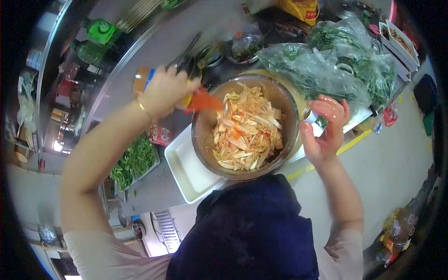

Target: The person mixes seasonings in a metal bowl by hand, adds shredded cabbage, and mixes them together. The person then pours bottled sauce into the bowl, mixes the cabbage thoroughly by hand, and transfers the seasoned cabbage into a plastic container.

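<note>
Already, orange sauce (237, 136) is sitting unmixed on cabbage (245, 148) in the bowl (201, 139); at ten o'clock the left hand (167, 91) is gripping a bottle (206, 100), at three the right hand (329, 133) is pinching a cap (310, 115).

No lettering can be read for certain. The red label (310, 15) on the yellow container (293, 7) seems to carry characters, as does the red can (160, 136), but both are too small.
</note>
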Available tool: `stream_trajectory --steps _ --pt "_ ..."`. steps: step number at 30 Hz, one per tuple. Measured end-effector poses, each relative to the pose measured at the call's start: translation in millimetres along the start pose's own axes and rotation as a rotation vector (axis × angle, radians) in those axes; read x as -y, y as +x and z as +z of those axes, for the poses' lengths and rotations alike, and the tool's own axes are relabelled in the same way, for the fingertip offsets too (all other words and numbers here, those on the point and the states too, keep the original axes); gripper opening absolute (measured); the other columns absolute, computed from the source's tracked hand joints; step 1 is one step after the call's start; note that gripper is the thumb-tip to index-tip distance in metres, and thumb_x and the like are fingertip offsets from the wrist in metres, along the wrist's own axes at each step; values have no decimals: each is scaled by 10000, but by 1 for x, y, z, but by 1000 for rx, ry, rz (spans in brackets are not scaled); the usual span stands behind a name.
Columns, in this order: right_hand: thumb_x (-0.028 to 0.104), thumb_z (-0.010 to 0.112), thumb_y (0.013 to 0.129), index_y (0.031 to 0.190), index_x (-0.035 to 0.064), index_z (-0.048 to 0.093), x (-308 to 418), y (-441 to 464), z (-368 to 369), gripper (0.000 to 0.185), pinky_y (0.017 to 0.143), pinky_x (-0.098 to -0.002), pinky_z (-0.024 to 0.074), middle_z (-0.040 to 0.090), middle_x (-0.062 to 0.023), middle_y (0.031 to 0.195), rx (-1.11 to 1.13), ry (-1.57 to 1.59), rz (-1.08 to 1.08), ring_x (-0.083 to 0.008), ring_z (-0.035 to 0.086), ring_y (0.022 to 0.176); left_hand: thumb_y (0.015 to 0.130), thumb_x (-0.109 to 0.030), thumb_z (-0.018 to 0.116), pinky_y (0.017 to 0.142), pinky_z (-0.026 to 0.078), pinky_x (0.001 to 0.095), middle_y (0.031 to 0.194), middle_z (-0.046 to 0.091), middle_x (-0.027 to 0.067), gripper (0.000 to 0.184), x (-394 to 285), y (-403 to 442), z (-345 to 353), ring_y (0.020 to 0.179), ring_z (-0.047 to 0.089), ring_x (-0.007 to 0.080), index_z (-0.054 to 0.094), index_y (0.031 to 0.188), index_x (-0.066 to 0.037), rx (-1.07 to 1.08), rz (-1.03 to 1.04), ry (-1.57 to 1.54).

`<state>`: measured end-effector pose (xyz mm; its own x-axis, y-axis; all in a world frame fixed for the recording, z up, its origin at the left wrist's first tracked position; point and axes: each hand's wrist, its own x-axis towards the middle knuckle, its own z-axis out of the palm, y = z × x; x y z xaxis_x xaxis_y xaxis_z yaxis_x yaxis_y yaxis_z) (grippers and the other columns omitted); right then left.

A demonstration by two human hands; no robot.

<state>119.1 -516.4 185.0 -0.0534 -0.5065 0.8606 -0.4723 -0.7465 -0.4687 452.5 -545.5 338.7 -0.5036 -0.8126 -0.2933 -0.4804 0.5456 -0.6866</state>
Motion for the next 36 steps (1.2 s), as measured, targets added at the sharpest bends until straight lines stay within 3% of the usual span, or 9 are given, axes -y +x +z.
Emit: stream_trajectory --steps 2,6,10,16,21,25,26,29,36 --pt "149 726 715 1039 119 601 2 1 -1 348 1095 -481 185 655 -14 995 12 -21 -23 -252 563 1097 612 -142 786 777 467 405 972 594 37 671 -12 -3 -7 935 588 263 504 1213 -238 61 103 -10" --pt "148 728 707 1030 118 600 2 2 1 348 1087 -484 195 652 -9 988 8 4 -8 -256 563 1094 604 -148 787 787 463 423 963 594 44 697 -12 6 7 939 586 264 494 1229 -242 56 -81 -56" --pt "152 731 696 1021 115 601 1 -3 -6 353 1076 -483 206 646 -10 993 25 -14 -1 -253 564 1087 641 -149 764 829 438 433 972 592 43 648 0 -9 -18 968 577 265 503 1227 -242 15 -39 42" --pt "171 730 700 1017 116 607 -7 -14 -8 345 1070 -482 210 639 -21 985 41 -52 71 -246 575 1060 716 -96 692 833 437 424 965 590 50 516 -1 -23 -82 952 575 259 540 1189 -237 -247 -78 154" --pt "181 719 715 1010 118 611 13 -9 -12 320 1075 -488 202 639 -20 988 116 -93 -70 -255 575 1060 748 -149 679 798 451 423 952 591 51 460 -21 10 -19 912 587 256 542 1178 -238 -46 -43 -3" --pt "161 724 694 1014 121 604 7 -16 -16 343 1073 -500 204 648 -14 1001 78 -70 45 -264 576 1059 734 -242 712 744 451 425 942 609 50 413 -22 -1 -4 927 596 262 559 1118 -233 61 -41 -15" --pt "151 729 687 1019 122 601 7 -14 -15 357 1071 -502 205 646 -10 996 53 -58 21 -265 573 1061 731 -233 710 743 451 423 947 614 46 447 -20 -1 9 926 598 268 555 1150 -242 -33 44 131" --pt "146 731 688 1026 121 600 11 -11 -16 363 1071 -501 207 645 -6 994 60 -60 17 -266 572 1062 592 -161 799 742 476 411 962 596 58 727 -21 -9 22 924 595 282 509 1252 -257 -8 -55 -36" --pt "155 725 696 1025 116 601 12 -16 -11 354 1075 -500 205 642 -10 989 103 -61 8 -261 572 1064 579 -142 793 754 484 420 987 593 69 765 -15 -18 18 938 585 297 502 1277 -254 -9 -86 -114"
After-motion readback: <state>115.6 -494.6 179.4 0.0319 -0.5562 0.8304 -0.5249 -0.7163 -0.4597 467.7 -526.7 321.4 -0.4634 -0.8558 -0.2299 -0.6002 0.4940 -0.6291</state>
